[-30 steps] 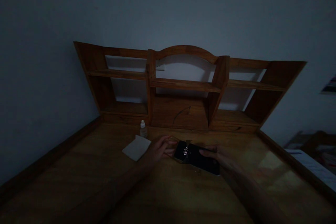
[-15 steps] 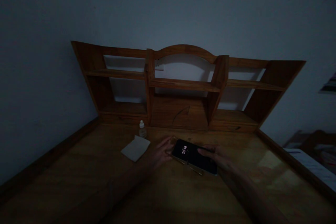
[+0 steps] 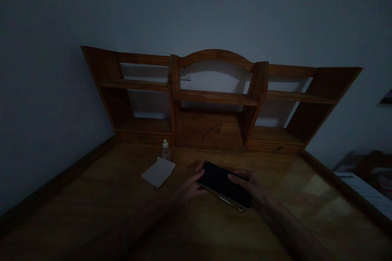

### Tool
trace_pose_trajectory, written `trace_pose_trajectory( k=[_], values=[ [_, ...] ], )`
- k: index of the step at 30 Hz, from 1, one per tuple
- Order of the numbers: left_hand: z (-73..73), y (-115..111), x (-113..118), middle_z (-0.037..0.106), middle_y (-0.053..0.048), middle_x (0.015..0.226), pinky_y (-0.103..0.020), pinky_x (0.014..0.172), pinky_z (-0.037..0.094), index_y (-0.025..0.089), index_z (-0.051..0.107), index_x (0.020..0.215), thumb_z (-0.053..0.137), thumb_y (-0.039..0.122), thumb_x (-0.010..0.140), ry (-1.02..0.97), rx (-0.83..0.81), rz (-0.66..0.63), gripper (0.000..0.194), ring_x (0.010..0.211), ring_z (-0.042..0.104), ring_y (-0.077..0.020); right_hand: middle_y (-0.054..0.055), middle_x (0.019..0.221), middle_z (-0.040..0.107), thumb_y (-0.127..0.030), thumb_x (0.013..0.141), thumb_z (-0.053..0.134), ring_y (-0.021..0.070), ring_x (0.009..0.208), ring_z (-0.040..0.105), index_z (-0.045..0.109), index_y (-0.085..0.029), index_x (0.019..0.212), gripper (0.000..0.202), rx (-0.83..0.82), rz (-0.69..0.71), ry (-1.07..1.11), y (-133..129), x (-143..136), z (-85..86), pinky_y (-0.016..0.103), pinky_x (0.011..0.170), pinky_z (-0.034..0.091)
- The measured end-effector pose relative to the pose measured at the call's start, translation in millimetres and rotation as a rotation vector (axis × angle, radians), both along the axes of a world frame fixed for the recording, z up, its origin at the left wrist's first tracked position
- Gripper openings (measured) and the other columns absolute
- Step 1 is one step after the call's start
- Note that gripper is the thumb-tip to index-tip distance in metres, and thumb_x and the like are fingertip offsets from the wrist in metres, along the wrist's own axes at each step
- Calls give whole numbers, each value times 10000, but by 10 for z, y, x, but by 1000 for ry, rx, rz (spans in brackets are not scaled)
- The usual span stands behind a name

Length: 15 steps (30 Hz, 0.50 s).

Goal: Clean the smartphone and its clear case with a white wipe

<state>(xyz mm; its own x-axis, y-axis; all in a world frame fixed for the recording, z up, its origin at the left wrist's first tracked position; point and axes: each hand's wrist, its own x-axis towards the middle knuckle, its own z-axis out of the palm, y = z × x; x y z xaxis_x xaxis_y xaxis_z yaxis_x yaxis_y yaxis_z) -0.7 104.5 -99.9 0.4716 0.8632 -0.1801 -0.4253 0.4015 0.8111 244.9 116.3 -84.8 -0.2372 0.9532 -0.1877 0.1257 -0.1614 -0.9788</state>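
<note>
A black phone (image 3: 225,182) lies tilted between my two hands, its screen dark. Along its near edge runs a thin, shiny, pale strip (image 3: 228,200), which looks like the rim of a clear case; the dimness hides how far the two fit together. My left hand (image 3: 193,182) is closed around the phone's left end, thumb at the upper corner and fingers beneath. At the right end, my right hand (image 3: 248,183) grips it with the thumb on the screen. A folded white cloth or paper (image 3: 158,172) and a small clear bottle with a white cap (image 3: 165,151) stand left of my hands.
The wooden desk (image 3: 190,228) carries a wooden shelf unit (image 3: 214,98) along its back, against the wall. A wall socket (image 3: 185,74) shows through the shelf. Beyond the desk's right edge lies a pale sheet-like surface (image 3: 366,191). The room is dim.
The screen showing 13:18 has gone dark. My left hand has closed onto the phone's left end, and the clear, shiny-edged piece now lies closer along the phone's near side.
</note>
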Motion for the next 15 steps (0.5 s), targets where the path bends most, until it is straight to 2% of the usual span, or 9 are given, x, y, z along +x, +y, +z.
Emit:
trace_pose_trajectory(
  k=[3, 5, 9, 12, 15],
  values=[
    [-29, -38, -15, 281, -124, 1521, -459, 1047, 371, 285, 15, 1517, 732, 239, 731, 23, 51, -31, 1066, 1299, 419, -319, 49, 735, 698, -512, 707, 748, 164, 631, 626, 711, -142, 845, 397, 40, -29, -40, -17, -23, 17, 240, 551, 423],
    [-37, -60, -9, 296, -136, 1512, -439, 1051, 368, 270, 15, 1520, 773, 190, 672, 71, 108, -25, 1140, 1296, 419, -330, 40, 710, 689, -522, 714, 738, 161, 624, 621, 707, -142, 815, 395, 63, -42, -51, -34, -40, 30, 237, 546, 418],
    [8, -96, 16, 359, -140, 1477, -418, 1014, 417, 268, 68, 1522, 765, 272, 714, 157, 169, 3, 1067, 1268, 455, -325, 35, 698, 683, -524, 716, 733, 162, 622, 620, 700, -139, 808, 397, 66, -50, -64, -51, -66, 31, 238, 548, 420],
    [61, -112, 32, 284, -132, 1517, -427, 947, 485, 274, 96, 1519, 694, 335, 793, 228, 143, 47, 943, 1274, 450, -328, 42, 706, 689, -535, 725, 718, 167, 620, 622, 699, -138, 815, 407, 79, -61, -74, -42, -80, -2, 242, 542, 422],
    [96, -121, 52, 226, -156, 1531, -453, 893, 527, 251, 86, 1519, 678, 344, 808, 250, 148, 68, 929, 1243, 479, -342, 57, 767, 711, -539, 730, 710, 180, 656, 640, 705, -144, 879, 422, 92, -58, -66, -33, -94, -28, 252, 563, 440]
  ],
)
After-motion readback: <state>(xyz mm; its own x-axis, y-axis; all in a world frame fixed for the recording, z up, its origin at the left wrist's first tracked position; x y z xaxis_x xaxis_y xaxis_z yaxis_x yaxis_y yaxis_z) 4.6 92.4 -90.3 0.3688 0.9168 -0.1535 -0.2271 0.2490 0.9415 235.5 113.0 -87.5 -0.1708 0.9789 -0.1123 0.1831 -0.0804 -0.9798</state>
